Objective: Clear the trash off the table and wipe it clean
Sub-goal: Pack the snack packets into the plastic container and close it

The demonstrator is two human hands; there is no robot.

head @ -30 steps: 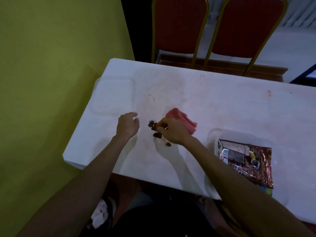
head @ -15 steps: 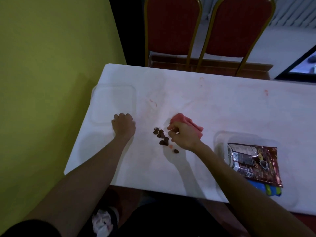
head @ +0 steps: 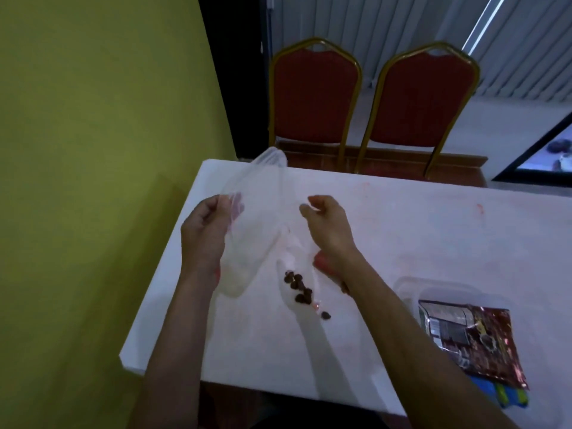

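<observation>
My left hand [head: 201, 233] grips the left edge of a clear plastic container [head: 260, 212], which is held tilted above the white table [head: 402, 243]. My right hand [head: 328, 227] hovers just right of the container with loosely curled fingers, holding nothing. Several small brown bits [head: 298, 287] lie in a cluster on the table between my forearms. A pink cloth [head: 320, 263] peeks out from behind my right wrist, mostly hidden. Faint reddish stains mark the tabletop.
At the table's right front stands a clear tub [head: 405, 286] with a shiny brown wrapper [head: 464, 339] and a blue-green packet [head: 489, 394] under it. Two red chairs [head: 314, 97] [head: 421, 100] stand behind the table. A yellow wall [head: 93, 150] runs along the left.
My left hand has lifted the clear container off the table's left side and tilted it. My right hand left the brown bits and rose toward the container.
</observation>
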